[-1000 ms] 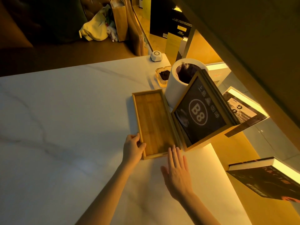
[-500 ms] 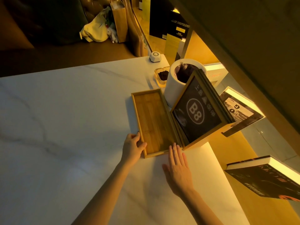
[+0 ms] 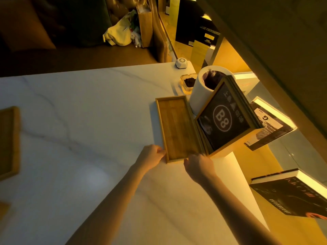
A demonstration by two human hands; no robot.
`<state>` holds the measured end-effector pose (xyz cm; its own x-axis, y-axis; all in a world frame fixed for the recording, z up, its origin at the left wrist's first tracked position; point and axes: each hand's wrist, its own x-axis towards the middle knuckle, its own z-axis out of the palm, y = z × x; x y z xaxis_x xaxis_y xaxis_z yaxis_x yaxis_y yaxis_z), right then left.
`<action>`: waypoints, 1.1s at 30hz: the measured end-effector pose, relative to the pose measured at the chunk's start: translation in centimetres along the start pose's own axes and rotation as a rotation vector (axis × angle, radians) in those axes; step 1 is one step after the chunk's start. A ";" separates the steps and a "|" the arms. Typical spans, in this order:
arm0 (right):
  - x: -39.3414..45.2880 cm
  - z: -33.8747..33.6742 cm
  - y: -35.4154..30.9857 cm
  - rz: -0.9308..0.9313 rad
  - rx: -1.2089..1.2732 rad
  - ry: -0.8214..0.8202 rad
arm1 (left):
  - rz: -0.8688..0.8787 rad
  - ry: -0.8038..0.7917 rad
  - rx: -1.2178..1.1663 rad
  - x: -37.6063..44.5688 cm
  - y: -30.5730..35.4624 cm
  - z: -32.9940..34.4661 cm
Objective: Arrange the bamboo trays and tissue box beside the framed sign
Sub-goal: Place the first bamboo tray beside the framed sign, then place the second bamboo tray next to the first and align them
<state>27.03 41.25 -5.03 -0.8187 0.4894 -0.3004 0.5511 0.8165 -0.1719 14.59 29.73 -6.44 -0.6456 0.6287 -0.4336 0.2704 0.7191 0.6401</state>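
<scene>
Your right hand (image 3: 198, 165) curled from flat onto the bamboo tray (image 3: 178, 128); left hand (image 3: 152, 156) pinches its corner, squaring it against the framed sign (image 3: 224, 119).

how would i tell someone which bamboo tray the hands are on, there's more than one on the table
Start at the framed sign marked B8, standing near the right edge of the white marble table. The tray lies flat right against the sign's left side, long and narrow. Both hands touch its near end, whereas the other tray sits alone at the far left edge.

Second bamboo tray (image 3: 8, 142) cut off at left edge; bamboo tray's (image 3: 178, 128) right rim behind framed sign (image 3: 224, 119).
</scene>
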 end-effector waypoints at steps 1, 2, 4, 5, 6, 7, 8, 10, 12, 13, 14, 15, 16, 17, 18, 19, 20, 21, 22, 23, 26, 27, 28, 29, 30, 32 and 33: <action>0.4 -0.8 -0.5 -0.020 0.000 -0.041 | -0.007 0.019 0.013 -0.4 -0.3 -0.8; 0.7 -1.5 -1.2 -0.048 -0.027 -0.101 | -0.013 0.042 0.032 -1.0 -0.6 -1.8; 1.5 -2.8 -3.3 -0.148 -0.167 -0.179 | -0.006 0.094 0.069 -2.2 -1.2 -4.0; 1.7 -3.4 -4.6 -0.193 -0.226 -0.177 | 0.005 0.128 0.089 -2.9 -1.6 -5.3; 1.9 -3.8 -6.1 -0.233 -0.279 -0.158 | 0.014 0.168 0.114 -3.7 -2.0 -6.6; 2.0 -4.1 -7.6 -0.277 -0.312 -0.119 | 0.021 0.212 0.144 -4.6 -2.5 -8.0; 2.0 -4.5 -9.1 -0.323 -0.332 -0.072 | 0.023 0.255 0.175 -5.5 -3.0 -9.4; 2.2 -5.0 -12.3 -0.334 -0.220 0.027 | 0.023 0.339 0.232 -7.3 -4.5 -12.3; 2.3 -5.5 -15.8 -0.313 -0.052 0.100 | 0.022 0.421 0.283 -9.1 -6.4 -14.9; 2.4 -5.7 -17.6 -0.325 -0.008 0.136 | 0.021 0.464 0.304 -10.1 -7.5 -16.1; 2.3 -5.7 -19.4 -0.349 0.009 0.166 | 0.017 0.507 0.324 -10.9 -8.8 -17.3; 2.3 -5.7 -21.1 -0.382 0.031 0.202 | 0.011 0.546 0.340 -11.7 -10.0 -18.3; 2.1 -5.6 -22.9 -0.412 0.068 0.233 | 0.007 0.584 0.351 -12.5 -11.4 -19.4; 1.9 -5.4 -24.7 -0.436 0.112 0.257 | 0.005 0.624 0.360 -13.2 -12.9 -20.3; 1.7 -5.2 -26.4 -0.452 0.150 0.275 | 0.001 0.659 0.366 -13.8 -14.4 -21.1; 1.5 -4.8 -28.1 -0.463 0.182 0.297 | -0.005 0.689 0.376 -14.4 -16.0 -22.0; 1.3 -4.4 -29.9 -0.466 0.213 0.311 | -0.006 0.716 0.393 -15.0 -17.7 -22.8; 1.1 -3.9 -31.7 -0.464 0.240 0.313 | -0.003 0.740 0.426 -15.5 -19.5 -23.7; 0.9 -3.4 -33.4 -0.459 0.261 0.304 | -0.007 0.756 0.471 -16.1 -21.2 -24.5; 0.8 -2.8 -35.0 -0.454 0.274 0.286 | -0.026 0.757 0.516 -16.6 -22.9 -25.4; 0.8 -0.7 -39.1 -0.454 0.255 0.213 | -0.111 0.700 0.553 -17.8 -27.6 -27.6; 1.0 0.2 -40.3 -0.457 0.234 0.181 | -0.143 0.683 0.536 -18.1 -29.2 -28.1; 1.2 1.0 -41.4 -0.458 0.206 0.148 | -0.162 0.673 0.529 -18.2 -30.7 -28.6; 1.4 1.9 -42.4 -0.456 0.181 0.118 | -0.175 0.655 0.526 -18.3 -32.1 -29.0; 1.6 2.8 -43.3 -0.449 0.162 0.088 | -0.196 0.632 0.516 -18.4 -33.3 -29.5; 2.0 4.5 -44.9 -0.438 0.147 0.027 | -0.277 0.560 0.443 -18.1 -35.8 -30.2; 2.2 5.5 -45.6 -0.437 0.130 0.002 | -0.318 0.526 0.410 -17.9 -37.0 -30.5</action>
<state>1.00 3.40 -2.96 -0.9792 0.1078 -0.1719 0.1693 0.9012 -0.3989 -5.64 -17.18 -2.97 -0.9666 0.2201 -0.1314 0.1915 0.9607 0.2008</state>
